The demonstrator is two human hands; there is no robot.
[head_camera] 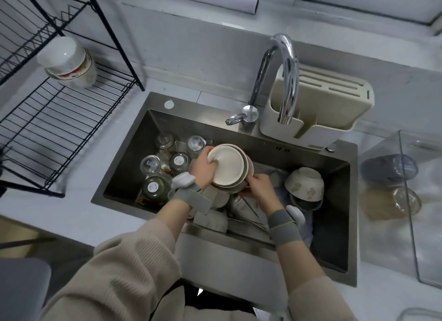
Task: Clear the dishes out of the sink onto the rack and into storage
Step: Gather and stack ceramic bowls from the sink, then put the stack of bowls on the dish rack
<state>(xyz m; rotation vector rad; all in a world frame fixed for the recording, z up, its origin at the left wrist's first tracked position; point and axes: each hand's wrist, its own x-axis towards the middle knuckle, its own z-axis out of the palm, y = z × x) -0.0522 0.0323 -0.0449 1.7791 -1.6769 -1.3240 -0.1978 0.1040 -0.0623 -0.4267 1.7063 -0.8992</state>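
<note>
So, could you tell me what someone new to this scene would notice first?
Most likely the stack of pale plates at the centre, tilted above the sink and gripped by the left hand and right hand. Next, the cluster of upturned glass jars in the sink's left part, and the floral bowl upside down to the right. Inverted bowls already sit on the black rack, far left.

Five glass jars (165, 164), two hands (203, 168), one faucet (282, 81).

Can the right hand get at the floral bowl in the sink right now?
Probably not yet: the right hand and left hand both grip the plate stack. The floral bowl lies uncovered just beside it.
</note>
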